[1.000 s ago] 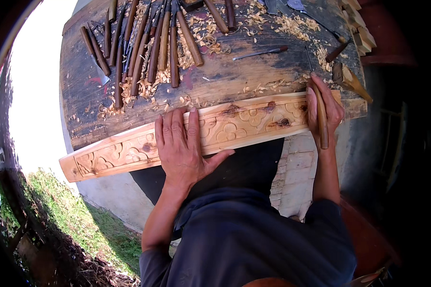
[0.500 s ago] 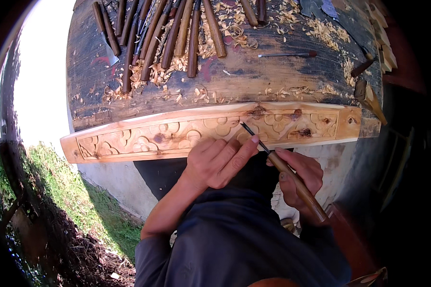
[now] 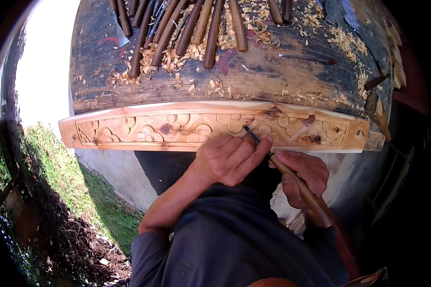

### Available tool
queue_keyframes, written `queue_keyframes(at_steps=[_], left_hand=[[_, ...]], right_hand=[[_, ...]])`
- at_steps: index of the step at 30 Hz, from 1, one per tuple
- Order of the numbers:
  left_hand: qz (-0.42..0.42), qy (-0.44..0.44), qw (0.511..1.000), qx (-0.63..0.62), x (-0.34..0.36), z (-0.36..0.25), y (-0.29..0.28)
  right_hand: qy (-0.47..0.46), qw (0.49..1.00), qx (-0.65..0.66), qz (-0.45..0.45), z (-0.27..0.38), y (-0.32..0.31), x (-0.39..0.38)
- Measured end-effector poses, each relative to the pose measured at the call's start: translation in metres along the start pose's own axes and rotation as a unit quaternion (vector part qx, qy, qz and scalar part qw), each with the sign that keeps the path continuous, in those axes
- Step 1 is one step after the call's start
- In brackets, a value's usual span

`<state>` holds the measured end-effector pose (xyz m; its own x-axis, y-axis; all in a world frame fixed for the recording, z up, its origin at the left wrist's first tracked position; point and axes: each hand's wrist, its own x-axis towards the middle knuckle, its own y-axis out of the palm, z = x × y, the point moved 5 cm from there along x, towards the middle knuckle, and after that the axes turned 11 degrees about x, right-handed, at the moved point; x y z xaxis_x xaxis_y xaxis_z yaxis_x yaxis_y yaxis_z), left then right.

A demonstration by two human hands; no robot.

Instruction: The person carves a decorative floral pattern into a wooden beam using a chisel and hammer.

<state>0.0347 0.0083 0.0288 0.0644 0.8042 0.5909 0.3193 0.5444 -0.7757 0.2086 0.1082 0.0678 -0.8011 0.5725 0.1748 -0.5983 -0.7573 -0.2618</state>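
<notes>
A long wooden board (image 3: 143, 144) carved with flower and leaf shapes lies along the near edge of the workbench. My right hand (image 3: 303, 175) is wrapped round the wooden handle of a carving chisel (image 3: 297, 178). My left hand (image 3: 234, 157) rests by the board's near edge, its fingers closed around the chisel's dark metal shaft. The blade slants up and left, and its tip meets the carved surface near the board's middle, beside a flower. The palm side of my left hand is hidden.
Several wooden-handled chisels (image 3: 187, 28) lie among wood shavings (image 3: 347, 43) on the worn workbench (image 3: 100, 91). A thin chisel (image 3: 306, 58) lies apart to the right. A wooden mallet (image 3: 379, 115) sits at the right edge. Grass (image 3: 100, 196) shows at lower left.
The view has shifted slightly, so the bench tools sit higher and further right. Both hands keep their hold on the chisel, and its tip has moved slightly along the carving.
</notes>
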Motion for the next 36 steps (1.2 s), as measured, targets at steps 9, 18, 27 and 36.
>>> queue_keyframes(at_steps=[9,18,27,36], left_hand=[[-0.006,-0.007,1.0,0.002,-0.003,0.0,0.002],[0.001,-0.039,0.999,-0.014,-0.003,0.003,0.001],[-0.003,-0.076,0.996,0.037,0.006,0.002,-0.003],[0.006,-0.068,0.998,0.005,0.003,0.003,-0.002]], right_hand=[[0.037,0.998,0.01,0.04,0.003,-0.003,0.007],[0.03,0.999,-0.028,0.008,0.014,0.005,0.016],[0.041,0.999,-0.005,0.001,0.017,0.008,0.023],[0.063,0.997,0.031,0.027,0.017,0.006,0.026]])
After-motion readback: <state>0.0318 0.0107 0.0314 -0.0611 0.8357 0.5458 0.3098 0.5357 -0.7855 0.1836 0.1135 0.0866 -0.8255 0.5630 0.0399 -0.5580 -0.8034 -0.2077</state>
